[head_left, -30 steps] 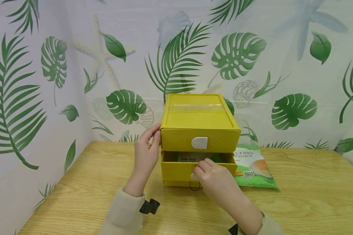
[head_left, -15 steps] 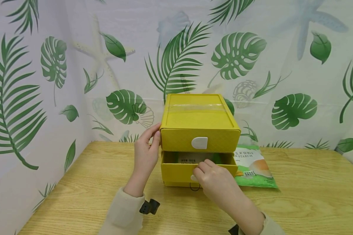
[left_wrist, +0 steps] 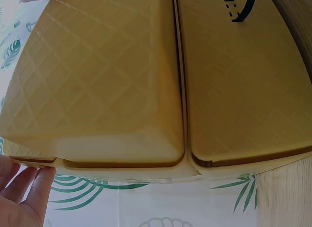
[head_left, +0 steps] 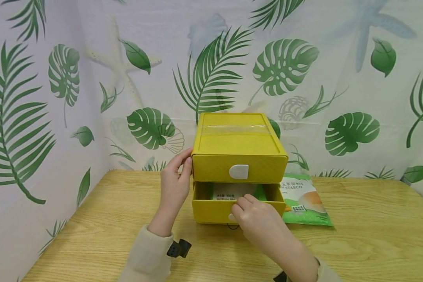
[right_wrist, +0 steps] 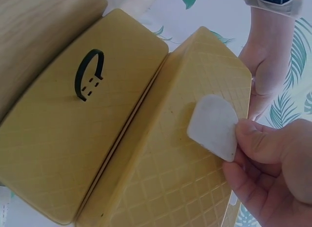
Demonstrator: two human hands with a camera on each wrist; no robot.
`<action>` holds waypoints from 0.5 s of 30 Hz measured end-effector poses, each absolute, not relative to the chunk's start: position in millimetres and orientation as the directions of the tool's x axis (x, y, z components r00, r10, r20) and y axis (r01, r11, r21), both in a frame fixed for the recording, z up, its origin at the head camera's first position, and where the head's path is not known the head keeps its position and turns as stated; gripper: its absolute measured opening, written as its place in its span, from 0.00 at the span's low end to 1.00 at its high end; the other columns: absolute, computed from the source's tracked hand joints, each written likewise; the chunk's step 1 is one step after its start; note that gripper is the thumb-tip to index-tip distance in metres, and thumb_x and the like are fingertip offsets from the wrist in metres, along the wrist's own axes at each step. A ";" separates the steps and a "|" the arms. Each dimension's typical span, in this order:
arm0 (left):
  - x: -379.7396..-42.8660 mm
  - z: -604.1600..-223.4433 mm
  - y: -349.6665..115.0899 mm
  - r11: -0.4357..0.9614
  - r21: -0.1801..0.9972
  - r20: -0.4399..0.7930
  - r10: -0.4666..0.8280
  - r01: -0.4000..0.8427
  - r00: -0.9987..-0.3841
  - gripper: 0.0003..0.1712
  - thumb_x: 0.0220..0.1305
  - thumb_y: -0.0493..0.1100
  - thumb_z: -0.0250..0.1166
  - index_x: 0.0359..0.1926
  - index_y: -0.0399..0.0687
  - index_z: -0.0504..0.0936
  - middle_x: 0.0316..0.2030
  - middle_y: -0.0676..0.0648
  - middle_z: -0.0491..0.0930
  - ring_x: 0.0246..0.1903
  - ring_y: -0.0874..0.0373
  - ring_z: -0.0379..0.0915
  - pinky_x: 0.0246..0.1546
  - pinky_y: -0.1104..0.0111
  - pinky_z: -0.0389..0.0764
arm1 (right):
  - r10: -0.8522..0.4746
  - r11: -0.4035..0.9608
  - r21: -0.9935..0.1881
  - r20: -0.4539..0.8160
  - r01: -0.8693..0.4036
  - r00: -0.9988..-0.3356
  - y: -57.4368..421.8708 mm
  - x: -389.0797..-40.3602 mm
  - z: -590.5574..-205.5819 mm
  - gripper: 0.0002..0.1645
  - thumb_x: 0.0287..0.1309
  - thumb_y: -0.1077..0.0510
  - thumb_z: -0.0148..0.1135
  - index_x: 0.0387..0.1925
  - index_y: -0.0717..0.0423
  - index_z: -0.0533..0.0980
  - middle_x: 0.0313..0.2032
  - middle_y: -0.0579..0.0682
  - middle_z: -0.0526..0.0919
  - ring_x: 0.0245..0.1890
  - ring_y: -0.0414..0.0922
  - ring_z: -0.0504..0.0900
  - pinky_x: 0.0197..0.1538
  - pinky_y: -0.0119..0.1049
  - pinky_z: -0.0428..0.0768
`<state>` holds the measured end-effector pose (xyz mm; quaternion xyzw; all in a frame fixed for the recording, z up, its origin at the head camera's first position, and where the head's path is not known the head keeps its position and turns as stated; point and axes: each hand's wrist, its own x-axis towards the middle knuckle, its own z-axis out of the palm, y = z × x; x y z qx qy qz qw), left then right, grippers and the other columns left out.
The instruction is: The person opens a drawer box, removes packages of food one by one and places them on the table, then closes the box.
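A yellow drawer cabinet (head_left: 237,141) stands on the table, its middle drawer (head_left: 211,211) pulled partway out. Inside lies a white and green packet (head_left: 229,192) with printed text. My right hand (head_left: 259,217) pinches the drawer's front at its upper rim, the thumb against the white tab (right_wrist: 213,127) in the right wrist view. My left hand (head_left: 174,184) rests against the cabinet's upper left side, fingers extended along it and thumb near the front corner. The top drawer (head_left: 211,168), with its own white tab, is closed. Below, the bottom drawer (right_wrist: 63,149) is closed too.
A green and white bag of corn starch (head_left: 304,199) lies right of the cabinet, partly behind it. The bottom drawer carries a black loop handle (right_wrist: 79,75). Behind the wooden table (head_left: 120,219) hangs a leaf-print cloth (head_left: 232,58).
My right hand has drawn the middle drawer farther out toward me, showing more of the packet inside. The left hand has stayed in place at the cabinet's side.
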<state>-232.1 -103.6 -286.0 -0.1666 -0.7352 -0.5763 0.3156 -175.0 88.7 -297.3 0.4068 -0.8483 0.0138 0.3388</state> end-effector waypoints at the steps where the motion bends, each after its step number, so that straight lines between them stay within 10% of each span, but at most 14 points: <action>1: -231.9 -285.9 -103.6 0.280 0.742 0.656 -0.119 0.609 -0.745 0.16 0.63 0.35 0.52 0.51 0.36 0.75 0.46 0.42 0.75 0.44 0.53 0.71 0.36 0.67 0.79 | -0.681 0.668 0.251 0.585 -0.700 -0.440 88.6 -174.5 -296.9 0.09 0.37 0.65 0.70 0.19 0.59 0.75 0.22 0.49 0.76 0.22 0.42 0.69 0.22 0.28 0.73; 15: -232.4 -287.5 -103.8 0.269 0.745 0.654 -0.118 0.610 -0.747 0.16 0.63 0.35 0.52 0.51 0.36 0.74 0.47 0.42 0.75 0.45 0.53 0.71 0.37 0.66 0.78 | -0.683 0.670 0.256 0.581 -0.697 -0.443 87.9 -170.7 -295.0 0.10 0.37 0.65 0.70 0.19 0.59 0.74 0.21 0.48 0.74 0.21 0.41 0.68 0.22 0.28 0.72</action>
